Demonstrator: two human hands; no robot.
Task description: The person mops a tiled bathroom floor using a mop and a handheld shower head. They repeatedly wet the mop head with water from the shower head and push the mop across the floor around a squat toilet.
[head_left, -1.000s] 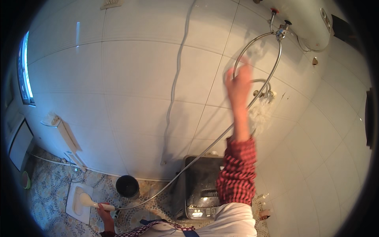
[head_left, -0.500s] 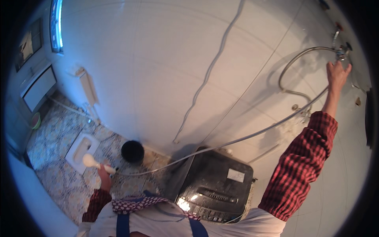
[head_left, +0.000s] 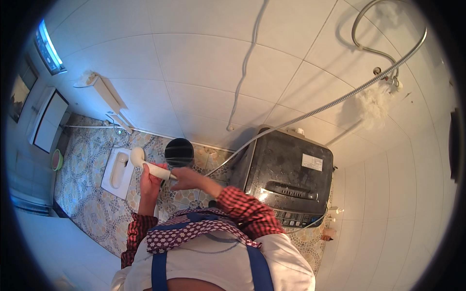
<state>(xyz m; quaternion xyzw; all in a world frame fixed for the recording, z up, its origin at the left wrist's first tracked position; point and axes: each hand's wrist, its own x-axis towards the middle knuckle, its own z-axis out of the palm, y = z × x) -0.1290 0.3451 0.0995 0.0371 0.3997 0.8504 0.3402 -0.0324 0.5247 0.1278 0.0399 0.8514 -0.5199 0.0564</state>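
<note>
A cream-white hand shower [head_left: 157,170] is held level in front of me at the left, its round head pointing left. My left hand [head_left: 149,183] wraps round its handle from below. At the handle's lower end, my right hand [head_left: 187,178] closes round the metal shower hose [head_left: 310,113] where the two join. From there the hose runs up and right across the washing machine toward the wall at the upper right. Thin pale streaks, perhaps water, cross the black bucket [head_left: 179,154] just beyond the shower.
A black top-loading washing machine [head_left: 291,167] stands to the right against the tiled wall. On the patterned floor at left is a white squat toilet [head_left: 118,173]. A green-rimmed basin [head_left: 57,160] lies farther left. A grey drain pipe [head_left: 246,63] hangs down the wall.
My right hand has left the tap at the upper right and come down to the hose end by the shower handle. My view has shifted, and the left hand still holds the hand shower.
</note>
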